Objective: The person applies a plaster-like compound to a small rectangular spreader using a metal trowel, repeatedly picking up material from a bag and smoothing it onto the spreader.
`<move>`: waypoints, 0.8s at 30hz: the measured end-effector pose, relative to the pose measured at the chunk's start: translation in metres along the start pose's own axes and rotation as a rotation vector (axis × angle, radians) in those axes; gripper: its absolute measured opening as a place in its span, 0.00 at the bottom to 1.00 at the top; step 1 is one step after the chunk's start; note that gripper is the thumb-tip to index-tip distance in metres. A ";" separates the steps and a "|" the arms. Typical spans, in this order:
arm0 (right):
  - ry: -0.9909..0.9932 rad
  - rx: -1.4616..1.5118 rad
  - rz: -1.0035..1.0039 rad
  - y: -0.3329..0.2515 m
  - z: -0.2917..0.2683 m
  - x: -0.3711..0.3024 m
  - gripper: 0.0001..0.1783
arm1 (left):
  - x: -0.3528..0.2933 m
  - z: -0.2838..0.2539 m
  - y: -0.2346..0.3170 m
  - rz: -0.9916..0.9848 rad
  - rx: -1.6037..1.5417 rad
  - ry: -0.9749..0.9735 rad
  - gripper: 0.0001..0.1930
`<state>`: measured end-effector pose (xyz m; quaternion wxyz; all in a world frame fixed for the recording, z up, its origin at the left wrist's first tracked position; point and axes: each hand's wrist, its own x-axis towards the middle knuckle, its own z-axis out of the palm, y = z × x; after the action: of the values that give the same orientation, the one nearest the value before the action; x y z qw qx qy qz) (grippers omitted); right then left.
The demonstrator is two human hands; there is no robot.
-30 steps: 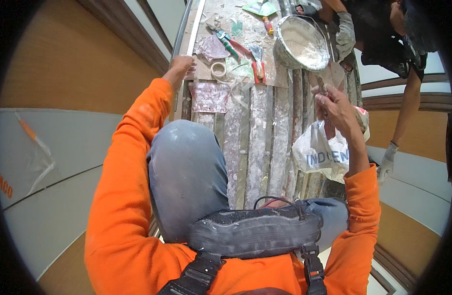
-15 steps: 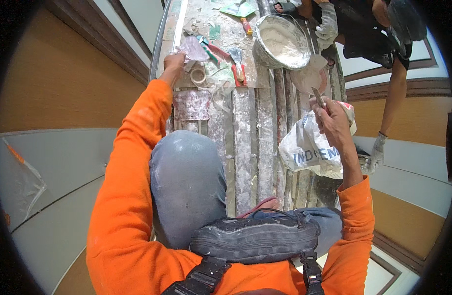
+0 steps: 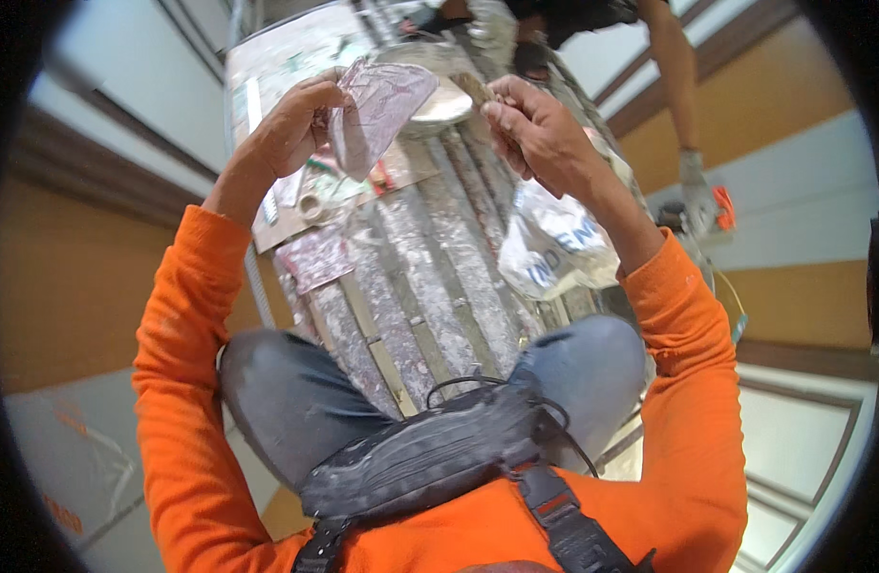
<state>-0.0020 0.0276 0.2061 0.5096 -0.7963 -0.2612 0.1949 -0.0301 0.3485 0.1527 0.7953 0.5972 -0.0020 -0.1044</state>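
My left hand (image 3: 304, 119) is closed on the edge of a thin, pinkish, plaster-smeared spreader plate (image 3: 387, 100), lifted above the planks. Across from it, my right hand (image 3: 545, 134) grips a putty knife (image 3: 474, 90), whose blade looks coated with plaster and points toward the plate. Plate and blade are apart. Behind both hands stands a bucket (image 3: 441, 107) of white plaster, partly covered by the plate. Below my right hand lies a white sack (image 3: 559, 244). A second pinkish sheet (image 3: 315, 258) rests on the planks near my left knee.
A tape roll (image 3: 310, 207) and red-handled tools (image 3: 380, 178) lie on a stained board (image 3: 296, 53). I sit on a plank platform (image 3: 416, 258). At the right, another person's gloved hand (image 3: 693, 196) is beside an orange-red object (image 3: 724, 208).
My left hand has picked the spreader plate up off the board and raised it toward the middle. The right hand with the putty knife has moved left and up. The view has tilted.
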 end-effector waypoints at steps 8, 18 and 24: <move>0.554 0.238 0.080 0.075 -0.074 -0.084 0.14 | 0.102 0.145 -0.035 -0.056 0.141 -0.012 0.08; 0.803 0.217 0.251 0.106 -0.090 -0.198 0.13 | 0.103 0.236 -0.120 -0.152 -0.294 -0.023 0.14; 0.726 -0.077 0.388 0.118 -0.087 -0.208 0.17 | 0.108 0.266 -0.126 -0.194 -0.139 -0.102 0.15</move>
<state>-0.0898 -0.2022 0.1431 0.4924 -0.8662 0.0835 -0.0160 0.0210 0.0439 0.0964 0.8197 0.5320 0.0226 -0.2112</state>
